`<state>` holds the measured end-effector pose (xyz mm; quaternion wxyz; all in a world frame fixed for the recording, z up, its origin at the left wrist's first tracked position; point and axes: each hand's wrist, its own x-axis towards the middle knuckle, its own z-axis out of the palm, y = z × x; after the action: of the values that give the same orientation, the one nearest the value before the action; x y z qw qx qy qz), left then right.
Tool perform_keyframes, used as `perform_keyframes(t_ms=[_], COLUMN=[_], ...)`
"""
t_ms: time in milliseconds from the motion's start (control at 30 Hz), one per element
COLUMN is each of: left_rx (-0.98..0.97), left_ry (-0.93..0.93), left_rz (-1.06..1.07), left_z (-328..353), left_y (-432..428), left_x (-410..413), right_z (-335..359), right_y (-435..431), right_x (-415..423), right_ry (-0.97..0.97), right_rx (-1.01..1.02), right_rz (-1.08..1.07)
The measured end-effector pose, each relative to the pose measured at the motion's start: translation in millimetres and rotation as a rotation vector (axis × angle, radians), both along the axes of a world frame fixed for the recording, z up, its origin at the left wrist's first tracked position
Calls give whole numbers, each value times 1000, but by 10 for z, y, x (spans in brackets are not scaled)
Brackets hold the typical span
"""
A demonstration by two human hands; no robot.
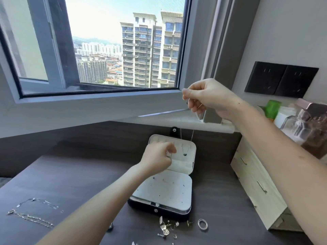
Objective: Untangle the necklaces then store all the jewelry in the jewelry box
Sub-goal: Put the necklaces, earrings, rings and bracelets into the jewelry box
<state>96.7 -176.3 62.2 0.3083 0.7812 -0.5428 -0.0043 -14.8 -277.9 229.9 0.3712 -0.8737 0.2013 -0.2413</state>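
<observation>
Dark wood-grain desk (79,174) is lying open left of the white-lined jewelry box (177,195) mid-frame. I'm watching the right hand (208,98) pinching one thin silver necklace (192,137) above it, pendant (185,154) dangling at the lid (192,156) beside the left hand (157,155), curled on what I cannot tell. Two loose chains (30,218) are lying lower left.

Dark wood-grain counter (62,174) beneath a grey-framed window (99,98) showing daylit high-rises (141,50). Black wall sockets (281,80) at right, above a pale drawer unit (256,188).
</observation>
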Motion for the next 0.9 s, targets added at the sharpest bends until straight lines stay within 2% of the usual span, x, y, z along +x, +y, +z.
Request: perform_keyframes(t_ms=[167, 267, 567, 733, 900], left_rx=[40, 30, -168, -204, -211], left_ry=[-315, -418, -414, -380, -359], left_rz=[12, -15, 57, 49, 64], left_z=[-210, -296, -469, -470, -468], left_y=[-133, -158, -238, -209, -221], left_x=[33, 46, 18, -1, 0], right_z=[-186, -327, -733, -807, -936], right_y=[-161, -223, -266, -276, -235], right_x=[132, 182, 231, 243, 234], right_ry=[25, 56, 161, 152, 272], right_rx=[-29, -22, 26, 43, -46], right_rz=[-54, -63, -59, -76, -76])
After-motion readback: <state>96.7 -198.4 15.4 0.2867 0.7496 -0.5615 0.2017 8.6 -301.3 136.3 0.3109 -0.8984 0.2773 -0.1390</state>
